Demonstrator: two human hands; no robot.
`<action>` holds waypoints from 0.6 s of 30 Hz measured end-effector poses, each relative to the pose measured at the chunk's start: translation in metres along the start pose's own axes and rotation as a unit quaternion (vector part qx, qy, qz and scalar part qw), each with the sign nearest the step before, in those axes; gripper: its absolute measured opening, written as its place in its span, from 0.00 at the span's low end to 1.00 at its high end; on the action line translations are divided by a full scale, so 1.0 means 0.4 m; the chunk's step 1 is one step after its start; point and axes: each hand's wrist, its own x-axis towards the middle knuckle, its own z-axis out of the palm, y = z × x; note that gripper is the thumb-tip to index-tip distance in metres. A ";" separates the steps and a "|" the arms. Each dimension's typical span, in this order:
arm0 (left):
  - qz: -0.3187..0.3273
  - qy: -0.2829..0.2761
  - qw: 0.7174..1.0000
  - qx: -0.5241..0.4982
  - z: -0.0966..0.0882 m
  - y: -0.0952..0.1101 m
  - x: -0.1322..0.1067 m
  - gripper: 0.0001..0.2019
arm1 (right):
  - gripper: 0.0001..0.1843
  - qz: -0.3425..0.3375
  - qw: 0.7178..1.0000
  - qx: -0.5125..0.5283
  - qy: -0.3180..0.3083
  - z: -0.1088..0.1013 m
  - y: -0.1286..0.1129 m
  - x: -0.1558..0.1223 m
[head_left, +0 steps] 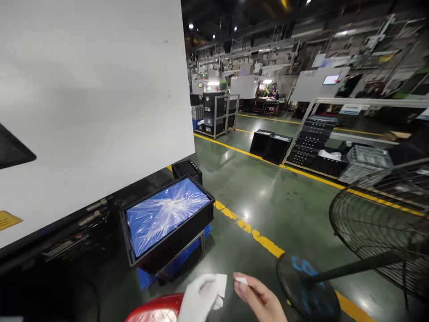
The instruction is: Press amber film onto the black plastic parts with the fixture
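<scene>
White paper scrap (240,281) pinched in the fingers of the right hand (259,299); white-gloved left hand (199,298) clenched on a white sheet (221,285), near a red plastic stool (154,311) and a black crate (170,241) lined with blue plastic.

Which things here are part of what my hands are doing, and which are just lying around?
In use: right hand, pinching a small white paper scrap; white cloth.

Just nearby: black crate of blue-lined contents under clear film; red plastic item; pedestal fan.
</scene>
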 end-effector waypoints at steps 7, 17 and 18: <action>-0.078 0.081 0.988 -0.102 -0.053 -0.011 0.162 0.34 | 0.18 -0.388 0.878 -0.270 -0.081 0.045 0.047 0.238; -0.143 0.036 0.986 -0.081 -0.039 0.120 0.621 0.35 | 0.24 -0.235 0.888 -0.328 -0.221 -0.005 -0.022 0.712; -0.147 0.043 0.986 -0.064 -0.032 0.135 0.669 0.36 | 0.24 -0.230 0.892 -0.323 -0.218 -0.013 -0.020 0.759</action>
